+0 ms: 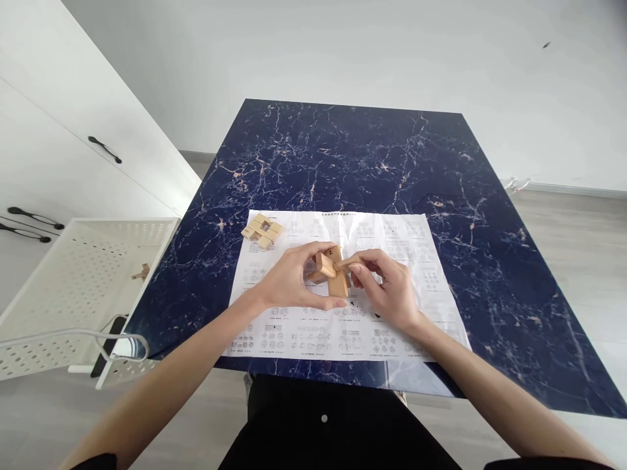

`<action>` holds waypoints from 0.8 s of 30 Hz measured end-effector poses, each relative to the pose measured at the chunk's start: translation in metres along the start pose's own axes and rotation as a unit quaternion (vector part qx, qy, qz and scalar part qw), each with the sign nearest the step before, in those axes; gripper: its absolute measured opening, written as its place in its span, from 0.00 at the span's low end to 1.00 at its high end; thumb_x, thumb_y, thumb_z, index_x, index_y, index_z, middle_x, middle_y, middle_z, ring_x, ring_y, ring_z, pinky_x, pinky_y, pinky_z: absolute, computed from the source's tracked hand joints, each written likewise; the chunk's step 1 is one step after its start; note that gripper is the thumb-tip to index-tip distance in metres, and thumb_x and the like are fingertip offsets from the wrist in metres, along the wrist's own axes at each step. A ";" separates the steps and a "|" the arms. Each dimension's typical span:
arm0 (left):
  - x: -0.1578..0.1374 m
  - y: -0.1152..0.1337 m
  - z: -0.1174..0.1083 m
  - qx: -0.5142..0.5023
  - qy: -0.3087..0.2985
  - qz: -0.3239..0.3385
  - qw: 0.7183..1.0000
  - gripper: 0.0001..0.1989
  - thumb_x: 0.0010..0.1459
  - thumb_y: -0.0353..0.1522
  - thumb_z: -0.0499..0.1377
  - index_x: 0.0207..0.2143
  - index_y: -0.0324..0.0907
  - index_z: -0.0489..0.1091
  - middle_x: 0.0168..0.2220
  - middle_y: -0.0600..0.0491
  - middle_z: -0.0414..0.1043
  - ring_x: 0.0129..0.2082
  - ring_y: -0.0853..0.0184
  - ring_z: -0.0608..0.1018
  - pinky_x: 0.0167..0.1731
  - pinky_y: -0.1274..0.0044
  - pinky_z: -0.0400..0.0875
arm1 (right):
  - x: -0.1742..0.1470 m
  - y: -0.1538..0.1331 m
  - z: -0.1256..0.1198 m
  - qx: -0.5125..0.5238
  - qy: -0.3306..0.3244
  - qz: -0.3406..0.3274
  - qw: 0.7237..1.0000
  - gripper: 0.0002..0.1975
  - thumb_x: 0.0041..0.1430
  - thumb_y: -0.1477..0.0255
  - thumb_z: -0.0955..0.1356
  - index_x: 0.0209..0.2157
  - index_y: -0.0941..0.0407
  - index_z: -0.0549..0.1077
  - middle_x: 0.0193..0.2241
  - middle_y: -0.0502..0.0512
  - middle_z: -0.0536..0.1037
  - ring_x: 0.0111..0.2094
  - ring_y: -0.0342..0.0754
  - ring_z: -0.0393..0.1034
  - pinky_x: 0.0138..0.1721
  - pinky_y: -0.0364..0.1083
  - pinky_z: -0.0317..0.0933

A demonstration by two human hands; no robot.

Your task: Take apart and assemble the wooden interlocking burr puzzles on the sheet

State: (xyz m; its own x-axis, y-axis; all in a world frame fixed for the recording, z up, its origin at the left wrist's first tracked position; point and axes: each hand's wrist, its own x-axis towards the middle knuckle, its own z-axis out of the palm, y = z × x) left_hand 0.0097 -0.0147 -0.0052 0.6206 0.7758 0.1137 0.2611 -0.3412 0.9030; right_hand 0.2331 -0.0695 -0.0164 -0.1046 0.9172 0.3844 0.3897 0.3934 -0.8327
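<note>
Pale wood fills both hands above the near part of the dark blue, white-veined table (343,163), midway between its left and right edges. The left hand (294,277) grasps a flat wooden block (337,286) marked with a black "2", its fingers curled at the block's far end and its thumb at the near end. A notched wooden piece (323,266) sits across that block, on the side toward the left palm, touching it. The right hand (386,284) pinches a slim wooden piece (350,261) between thumb and forefinger, with the inner tip against the block; its other fingers are folded in, and whether they touch the wood I cannot tell.

Beneath the hands, a creased white sheet (274,333) printed with rows of small diagrams lies along the table's near edge. On the sheet's far left corner rests a wooden cluster (263,232) of interlocked bars with an opening in its middle, well apart from the hands.

Beyond the table's left edge stands a white perforated basket (93,261), where a small wooden piece (142,273) shows near the right-hand wall. Further left is a white cabinet (59,117) with black handles (104,149).
</note>
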 end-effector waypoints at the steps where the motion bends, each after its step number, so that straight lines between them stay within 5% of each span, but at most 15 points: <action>1: 0.000 0.000 0.000 -0.001 0.001 0.000 1.000 0.44 0.44 0.47 0.79 0.61 0.44 0.71 0.52 0.46 0.80 0.48 0.54 0.82 0.49 0.63 0.78 | 0.000 0.000 0.000 0.005 -0.003 0.006 1.000 0.06 0.75 0.67 0.68 0.43 0.53 0.76 0.30 0.51 0.83 0.26 0.45 0.76 0.29 0.46 0.71; 7: 0.000 0.004 0.000 -0.001 0.010 0.001 1.000 0.41 0.45 0.45 0.78 0.60 0.45 0.73 0.50 0.47 0.81 0.46 0.55 0.82 0.49 0.63 0.77 | 0.001 -0.001 0.001 -0.006 0.024 -0.001 1.000 0.07 0.75 0.66 0.68 0.41 0.52 0.76 0.30 0.51 0.83 0.26 0.46 0.76 0.30 0.47 0.71; 18: 0.001 0.005 -0.002 -0.027 -0.005 -0.037 0.999 0.29 0.48 0.45 0.76 0.49 0.44 0.77 0.40 0.50 0.81 0.36 0.61 0.80 0.35 0.70 0.76 | 0.004 -0.002 0.002 0.100 -0.035 0.074 0.992 0.09 0.74 0.63 0.68 0.41 0.53 0.74 0.31 0.52 0.81 0.28 0.46 0.76 0.31 0.47 0.72; 24: 0.004 0.004 -0.006 -0.066 0.039 -0.044 0.996 0.26 0.54 0.50 0.72 0.48 0.44 0.78 0.57 0.44 0.79 0.48 0.55 0.82 0.47 0.64 0.78 | 0.008 -0.001 0.000 0.055 -0.057 0.044 0.996 0.10 0.71 0.62 0.72 0.47 0.51 0.73 0.43 0.57 0.79 0.34 0.48 0.75 0.35 0.50 0.73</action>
State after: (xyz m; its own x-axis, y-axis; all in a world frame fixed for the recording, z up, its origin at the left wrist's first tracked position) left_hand 0.0085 -0.0099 0.0009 0.5389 0.8404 0.0586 0.2088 -0.2006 0.9572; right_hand 0.2318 -0.0627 -0.0126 -0.1800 0.9472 0.2653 0.3000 0.3097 -0.9022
